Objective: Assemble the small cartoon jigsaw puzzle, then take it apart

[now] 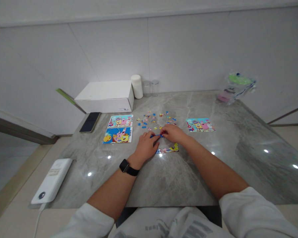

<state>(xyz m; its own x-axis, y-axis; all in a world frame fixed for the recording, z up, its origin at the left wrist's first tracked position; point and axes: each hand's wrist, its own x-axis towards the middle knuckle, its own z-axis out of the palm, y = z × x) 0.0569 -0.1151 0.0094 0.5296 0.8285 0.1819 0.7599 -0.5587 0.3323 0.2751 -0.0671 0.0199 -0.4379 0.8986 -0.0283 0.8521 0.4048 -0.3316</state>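
Observation:
My left hand (146,145), a black watch on its wrist, lies on the table with its fingers stretched along a blue edge of the partly joined jigsaw puzzle (167,150). My right hand (174,133) pinches a small blue puzzle piece (162,135) at the top of that edge, close to my left fingertips. Joined pieces form a bottom row and a yellow right corner. My hands hide part of the puzzle. Beyond them, several loose puzzle pieces (149,119) are scattered about.
Two cartoon picture cards (120,121) lie left, another picture card (200,125) right. A phone (90,122), white box (104,96), white bottle (137,86) and two glasses (155,88) stand farther back. A plastic bag (234,89) sits back right, a white corded device (52,180) front left.

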